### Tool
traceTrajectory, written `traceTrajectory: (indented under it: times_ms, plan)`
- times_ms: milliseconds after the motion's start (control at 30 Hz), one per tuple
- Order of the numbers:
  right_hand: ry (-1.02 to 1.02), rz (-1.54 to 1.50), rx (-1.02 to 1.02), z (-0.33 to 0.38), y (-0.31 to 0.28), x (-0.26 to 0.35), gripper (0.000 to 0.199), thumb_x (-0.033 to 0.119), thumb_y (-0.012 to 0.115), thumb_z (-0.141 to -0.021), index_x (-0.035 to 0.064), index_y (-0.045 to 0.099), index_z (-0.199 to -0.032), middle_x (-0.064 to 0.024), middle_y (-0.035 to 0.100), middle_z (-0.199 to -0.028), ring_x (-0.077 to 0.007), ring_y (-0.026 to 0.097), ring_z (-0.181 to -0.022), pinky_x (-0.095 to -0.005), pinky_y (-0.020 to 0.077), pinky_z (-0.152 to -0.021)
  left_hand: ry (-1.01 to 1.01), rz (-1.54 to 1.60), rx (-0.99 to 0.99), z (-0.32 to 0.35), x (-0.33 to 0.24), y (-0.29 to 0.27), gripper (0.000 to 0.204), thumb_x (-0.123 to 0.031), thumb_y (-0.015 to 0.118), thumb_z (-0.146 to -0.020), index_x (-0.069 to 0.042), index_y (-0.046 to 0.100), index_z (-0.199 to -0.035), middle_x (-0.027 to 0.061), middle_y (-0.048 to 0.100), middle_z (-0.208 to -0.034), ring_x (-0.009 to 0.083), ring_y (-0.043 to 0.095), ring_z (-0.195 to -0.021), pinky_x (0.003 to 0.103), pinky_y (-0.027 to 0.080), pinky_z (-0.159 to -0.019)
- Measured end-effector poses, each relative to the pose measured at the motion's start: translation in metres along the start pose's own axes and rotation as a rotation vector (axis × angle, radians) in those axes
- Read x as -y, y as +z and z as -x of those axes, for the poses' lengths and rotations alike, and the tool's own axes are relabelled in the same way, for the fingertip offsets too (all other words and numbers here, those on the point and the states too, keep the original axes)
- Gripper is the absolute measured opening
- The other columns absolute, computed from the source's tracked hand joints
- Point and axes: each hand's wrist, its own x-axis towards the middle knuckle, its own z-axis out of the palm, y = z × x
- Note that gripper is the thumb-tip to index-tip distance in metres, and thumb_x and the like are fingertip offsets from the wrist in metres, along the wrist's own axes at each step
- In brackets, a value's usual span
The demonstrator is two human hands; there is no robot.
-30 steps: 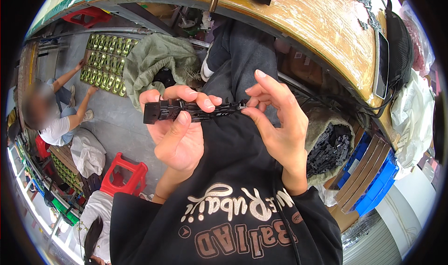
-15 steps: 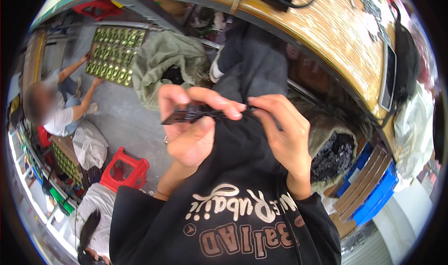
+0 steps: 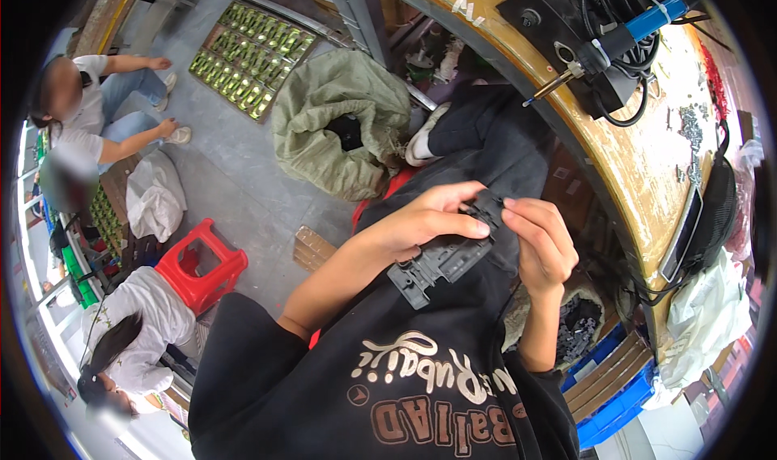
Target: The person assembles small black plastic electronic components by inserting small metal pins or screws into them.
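Note:
A black moulded plastic part (image 3: 441, 267), long with notched edges and clips, is held tilted in front of my torso. My left hand (image 3: 429, 221) grips it from the left, thumb on top, fingers partly behind it. My right hand (image 3: 544, 245) pinches at the part's far right end. Whether a smaller piece sits between those fingertips is hidden. Below my right forearm, an open sack (image 3: 579, 326) holds many similar black parts. Beyond my hands stands a green woven sack (image 3: 336, 120), with something dark in its opening.
A worktable (image 3: 558, 112) curves along the right, bearing a blue-handled soldering iron (image 3: 639, 31), cables and small metal pieces. A blue crate (image 3: 619, 403) with cardboard stands lower right. At left are a red stool (image 3: 202, 270), a tray of green-gold parts (image 3: 251, 59) and two people.
The view has shifted. The black part has turned from edge-on to showing its broad face, and both hands have moved right. The person at far left has drawn their hands back from the tray.

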Motion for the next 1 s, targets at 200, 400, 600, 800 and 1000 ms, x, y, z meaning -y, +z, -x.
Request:
traceTrajectory:
  times_ms: [200, 400, 600, 800, 1000]
  plan:
    - [0.669, -0.518, -0.248, -0.004, 0.035, 0.0, 0.034, -0.01, 0.057, -0.074, -0.0023, 0.05, -0.107, -0.0136, 0.058, -0.096, -0.0192, 0.059, -0.082, -0.0264, 0.0479, -0.072, 0.406, -0.334, -0.26, -0.016, -0.009, -0.012, 0.026, -0.001, 0.058, -0.077, -0.001, 0.049, -0.101, 0.0022, 0.058, -0.087, 0.0045, 0.053, -0.079, 0.018, 0.044, -0.068]
    - [1.13, -0.904, 0.049, -0.017, 0.035, 0.004, 0.026, 0.008, 0.057, -0.083, 0.0001, 0.044, -0.104, -0.0082, 0.061, -0.078, -0.009, 0.057, -0.061, -0.0207, 0.0446, -0.046, 0.5, -0.445, -0.39, -0.038, -0.021, -0.01, 0.029, 0.002, 0.058, -0.076, 0.002, 0.049, -0.103, 0.0036, 0.058, -0.084, 0.0061, 0.054, -0.075, 0.021, 0.044, -0.065]
    - [1.112, -1.001, -0.165, -0.021, 0.032, 0.004, 0.02, 0.007, 0.057, -0.082, 0.0026, 0.044, -0.097, -0.007, 0.061, -0.072, -0.0063, 0.055, -0.053, -0.0178, 0.0403, -0.04, 0.494, -0.44, -0.337, -0.049, -0.028, -0.001, 0.03, 0.002, 0.058, -0.075, 0.003, 0.049, -0.104, 0.004, 0.058, -0.086, 0.0061, 0.053, -0.076, 0.02, 0.044, -0.066]
    - [1.104, -0.978, -0.168, -0.026, 0.029, 0.005, 0.021, 0.005, 0.057, -0.081, 0.0018, 0.043, -0.096, -0.007, 0.06, -0.07, -0.0053, 0.052, -0.05, -0.0176, 0.0392, -0.039, 0.52, -0.493, -0.351, -0.049, -0.032, 0.002, 0.031, 0.003, 0.058, -0.075, 0.004, 0.05, -0.105, 0.0047, 0.059, -0.088, 0.0067, 0.054, -0.078, 0.021, 0.044, -0.068]
    - [1.092, -0.977, -0.175, -0.03, 0.027, 0.008, 0.02, 0.003, 0.057, -0.081, 0.0011, 0.043, -0.095, -0.0096, 0.062, -0.072, -0.0058, 0.053, -0.052, -0.0167, 0.0386, -0.04, 0.526, -0.457, -0.355, -0.047, -0.037, 0.008, 0.028, 0.002, 0.059, -0.075, 0.004, 0.051, -0.101, 0.0057, 0.059, -0.084, 0.0067, 0.054, -0.075, 0.02, 0.045, -0.065]
